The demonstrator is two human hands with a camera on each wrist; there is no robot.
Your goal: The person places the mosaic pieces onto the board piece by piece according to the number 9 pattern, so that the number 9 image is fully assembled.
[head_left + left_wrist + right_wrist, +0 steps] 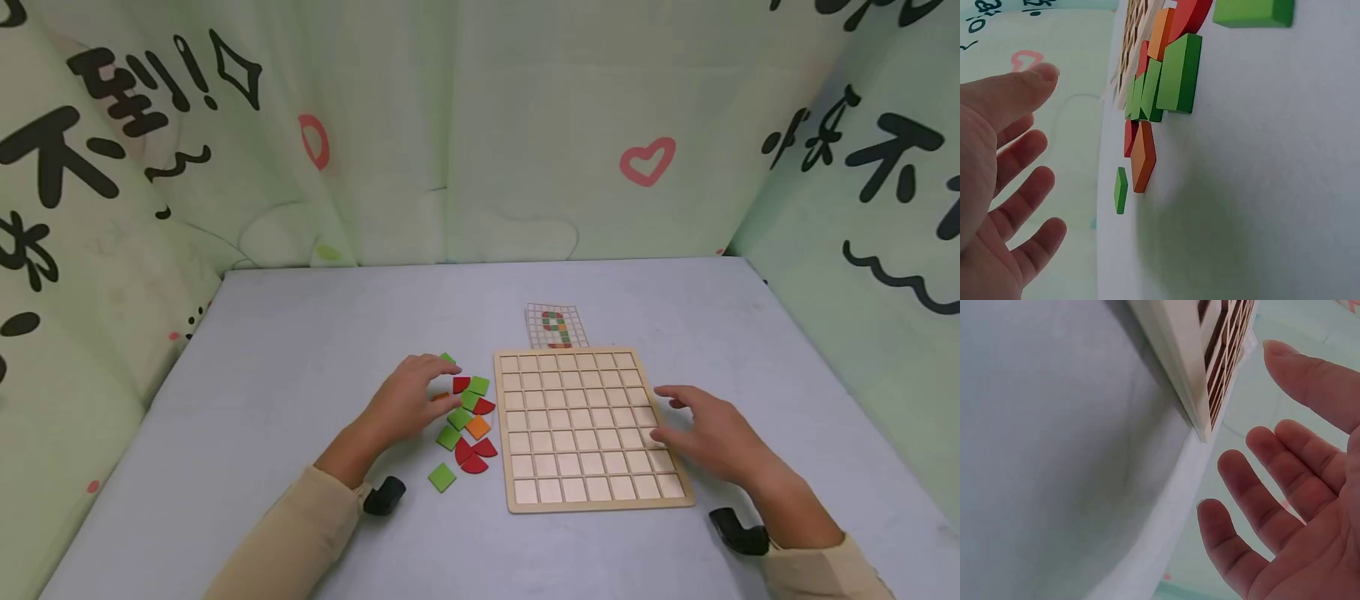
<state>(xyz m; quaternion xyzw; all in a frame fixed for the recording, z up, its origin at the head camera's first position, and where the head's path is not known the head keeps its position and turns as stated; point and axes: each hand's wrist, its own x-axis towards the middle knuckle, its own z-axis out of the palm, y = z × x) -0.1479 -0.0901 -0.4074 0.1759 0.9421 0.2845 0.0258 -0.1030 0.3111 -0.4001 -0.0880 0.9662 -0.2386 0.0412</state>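
Note:
My left hand (407,398) hovers at the left side of a loose group of small wooden blocks, fingers relaxed and nothing held. Among them are green squares (442,477), red quarter-round blocks (474,464) and an orange square (477,427). Another orange block (1143,157) shows clearly in the left wrist view, partly hidden by the hand in the head view. To the right of the blocks lies a wooden grid board (592,506), its cells without blocks. Beside the board's right edge hangs my right hand (712,433), fingers loosely spread and holding nothing.
Behind the board lies a gridded card (566,315) with a coloured pattern of green, red and orange. The white table (315,333) is enclosed by pale green curtains (525,125) with black lettering. A black wrist device (384,496) sits at each sleeve.

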